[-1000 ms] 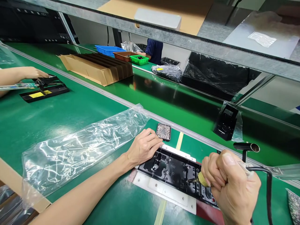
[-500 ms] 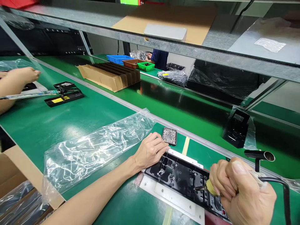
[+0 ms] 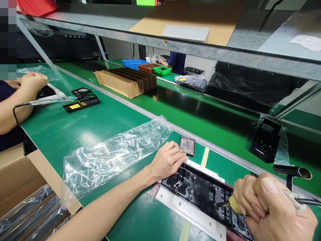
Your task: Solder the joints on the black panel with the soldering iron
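Observation:
A long black plastic housing [image 3: 200, 191] lies in a white fixture [image 3: 187, 207] on the green bench, its ribbed inside facing up. My left hand [image 3: 168, 160] is closed over the housing's far left end, fingers bent. My right hand [image 3: 276, 204] is wrapped round a soldering iron [image 3: 235, 204] with a yellowish grip and a black cable. Its metal tip points left and down into the housing's right half; whether it touches cannot be told. A small black tray [image 3: 187, 146] of tiny metal pieces sits just beyond my left hand.
A clear plastic bag [image 3: 112, 157] lies left of the fixture. Behind my right hand stands a black tube holder [image 3: 292, 171]. A black part [image 3: 265, 139] rests farther back. At left are a co-worker's hands [image 3: 33, 82], an iron stand [image 3: 81, 100] and an open carton [image 3: 47, 170]. A shelf [image 3: 140, 38] spans above.
The view has swung a little left, so everything sits farther right in the picture. Both my hands keep their places on the housing and the soldering iron.

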`<act>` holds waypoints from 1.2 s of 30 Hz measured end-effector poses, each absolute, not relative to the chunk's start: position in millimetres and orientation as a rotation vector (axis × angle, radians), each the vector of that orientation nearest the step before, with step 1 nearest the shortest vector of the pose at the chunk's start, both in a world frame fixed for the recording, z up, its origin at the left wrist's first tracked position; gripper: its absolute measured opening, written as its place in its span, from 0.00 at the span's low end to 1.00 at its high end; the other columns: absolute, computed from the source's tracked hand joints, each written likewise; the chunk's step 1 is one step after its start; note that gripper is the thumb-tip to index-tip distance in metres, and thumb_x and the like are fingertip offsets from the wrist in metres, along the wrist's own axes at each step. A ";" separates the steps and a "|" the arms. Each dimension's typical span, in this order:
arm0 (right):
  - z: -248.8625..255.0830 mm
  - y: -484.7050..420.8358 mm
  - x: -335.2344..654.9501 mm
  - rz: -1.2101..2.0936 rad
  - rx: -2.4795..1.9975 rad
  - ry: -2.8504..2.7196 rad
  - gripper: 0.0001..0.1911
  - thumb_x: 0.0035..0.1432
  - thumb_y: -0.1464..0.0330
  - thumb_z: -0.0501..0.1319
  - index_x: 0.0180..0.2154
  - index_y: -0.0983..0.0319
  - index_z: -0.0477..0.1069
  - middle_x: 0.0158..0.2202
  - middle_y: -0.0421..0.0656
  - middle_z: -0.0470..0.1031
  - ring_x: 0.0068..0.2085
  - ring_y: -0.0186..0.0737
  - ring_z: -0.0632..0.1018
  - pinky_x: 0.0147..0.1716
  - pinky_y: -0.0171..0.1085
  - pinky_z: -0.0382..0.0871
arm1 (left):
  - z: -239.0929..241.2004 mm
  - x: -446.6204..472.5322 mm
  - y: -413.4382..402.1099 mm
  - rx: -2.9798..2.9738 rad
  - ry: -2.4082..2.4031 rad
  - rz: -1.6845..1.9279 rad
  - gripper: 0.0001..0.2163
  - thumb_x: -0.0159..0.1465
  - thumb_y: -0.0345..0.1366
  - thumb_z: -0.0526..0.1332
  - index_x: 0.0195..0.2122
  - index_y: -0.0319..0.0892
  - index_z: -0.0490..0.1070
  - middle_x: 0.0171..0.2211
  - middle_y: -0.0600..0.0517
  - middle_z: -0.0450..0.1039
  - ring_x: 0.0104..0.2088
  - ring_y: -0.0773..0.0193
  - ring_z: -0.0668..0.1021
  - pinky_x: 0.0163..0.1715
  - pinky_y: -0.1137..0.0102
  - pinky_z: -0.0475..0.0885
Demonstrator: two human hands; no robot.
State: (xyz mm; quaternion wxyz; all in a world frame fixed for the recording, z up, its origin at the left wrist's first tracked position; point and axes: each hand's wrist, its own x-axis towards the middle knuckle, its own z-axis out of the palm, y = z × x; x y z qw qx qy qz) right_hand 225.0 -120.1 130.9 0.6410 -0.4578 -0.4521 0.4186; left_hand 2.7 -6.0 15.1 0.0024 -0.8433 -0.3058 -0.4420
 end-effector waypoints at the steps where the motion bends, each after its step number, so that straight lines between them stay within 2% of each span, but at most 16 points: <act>1: 130.9 -120.4 225.0 0.946 -1.044 -1.030 0.29 0.68 0.58 0.64 0.21 0.59 0.54 0.17 0.36 0.52 0.18 0.34 0.59 0.15 0.35 0.54 | 15.2 2.8 -6.0 -2.644 -0.958 -1.389 0.05 0.74 0.32 0.63 0.43 0.40 0.80 0.34 0.49 0.80 0.42 0.56 0.76 0.41 0.60 0.73; 6: 130.9 -120.9 224.4 0.941 -1.068 -0.991 0.29 0.66 0.60 0.66 0.20 0.58 0.53 0.16 0.36 0.52 0.17 0.35 0.59 0.15 0.36 0.54 | 16.4 3.0 -6.7 -2.648 -0.942 -1.396 0.05 0.73 0.32 0.64 0.43 0.40 0.80 0.34 0.49 0.80 0.42 0.56 0.75 0.41 0.61 0.73; 16: 139.1 -116.8 213.7 0.915 -1.049 -1.001 0.31 0.65 0.57 0.66 0.18 0.59 0.53 0.15 0.37 0.51 0.16 0.33 0.57 0.13 0.34 0.52 | 20.6 3.7 -9.0 -2.643 -0.926 -1.400 0.04 0.73 0.31 0.64 0.43 0.40 0.79 0.35 0.49 0.80 0.42 0.56 0.75 0.42 0.60 0.73; 25: 134.5 -120.2 217.0 0.914 -0.966 -1.063 0.27 0.71 0.61 0.61 0.22 0.60 0.53 0.17 0.35 0.52 0.18 0.32 0.57 0.15 0.31 0.53 | 18.3 1.5 -9.2 -2.659 -0.913 -1.394 0.04 0.72 0.29 0.64 0.45 0.41 0.78 0.36 0.50 0.80 0.43 0.56 0.75 0.42 0.60 0.72; 36: 132.1 -119.4 217.7 0.936 -0.965 -1.062 0.27 0.70 0.61 0.61 0.22 0.59 0.53 0.18 0.35 0.51 0.19 0.32 0.56 0.16 0.32 0.53 | 18.5 2.0 -9.7 -2.649 -0.919 -1.386 0.04 0.73 0.30 0.63 0.45 0.41 0.78 0.36 0.50 0.80 0.43 0.56 0.76 0.42 0.60 0.72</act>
